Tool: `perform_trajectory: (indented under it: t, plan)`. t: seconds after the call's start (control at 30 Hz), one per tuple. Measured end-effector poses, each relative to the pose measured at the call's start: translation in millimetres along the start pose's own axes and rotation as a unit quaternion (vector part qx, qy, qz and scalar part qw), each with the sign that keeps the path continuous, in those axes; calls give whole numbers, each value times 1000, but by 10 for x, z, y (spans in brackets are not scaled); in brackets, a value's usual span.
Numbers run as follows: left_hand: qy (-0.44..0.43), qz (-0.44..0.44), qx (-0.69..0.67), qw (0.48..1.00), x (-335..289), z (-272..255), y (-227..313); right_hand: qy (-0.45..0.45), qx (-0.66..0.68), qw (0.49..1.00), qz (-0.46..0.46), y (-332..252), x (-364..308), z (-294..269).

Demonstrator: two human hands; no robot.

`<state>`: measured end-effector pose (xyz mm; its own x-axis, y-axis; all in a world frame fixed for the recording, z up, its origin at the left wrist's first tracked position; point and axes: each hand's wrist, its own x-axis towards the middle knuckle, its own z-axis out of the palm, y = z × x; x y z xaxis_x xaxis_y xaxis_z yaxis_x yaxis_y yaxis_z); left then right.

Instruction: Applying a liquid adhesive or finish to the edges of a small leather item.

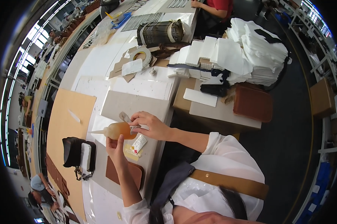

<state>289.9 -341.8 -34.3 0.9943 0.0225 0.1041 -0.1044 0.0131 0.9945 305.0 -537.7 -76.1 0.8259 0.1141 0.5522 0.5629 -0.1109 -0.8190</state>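
Observation:
A squeeze bottle [120, 130] with amber liquid and a long pale nozzle lies on its side in the air above the workbench, nozzle to the left. The fingers of my left hand [115, 146] wrap its lower side. My right hand [149, 125] pinches a crumpled grey cloth [124, 117] against the bottle's base end. Just below the bottle, a white tube [139, 144] with small warning labels rests on the bench. A brown leather panel [112, 170] is partly hidden under my left forearm. Left of it sits a black leather piece [73, 152] beside a white block.
Tape rolls [146, 56] and cardboard scraps lie farther up the bench, near a strapped dark bundle [160, 33]. To the right, stacked white sheets [232, 56] and a brown leather piece [253, 104] rest on boxes. Another person [217, 9] sits at the far end.

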Motion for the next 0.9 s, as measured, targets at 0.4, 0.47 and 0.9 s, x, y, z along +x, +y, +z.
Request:
perform_trajectory:
  t: [0.4, 0.47, 0.9]
  plan:
    - [1, 8, -21, 1000, -37, 64, -58, 25, 1, 999, 22, -85, 12, 57]
    - [-5, -15, -24, 1000, -38, 79, -14, 24, -14, 999, 43, -112, -15, 54]
    - [-18, -35, -40, 998, -117, -75, 59, 98, 173, 969, 149, -51, -20, -8]
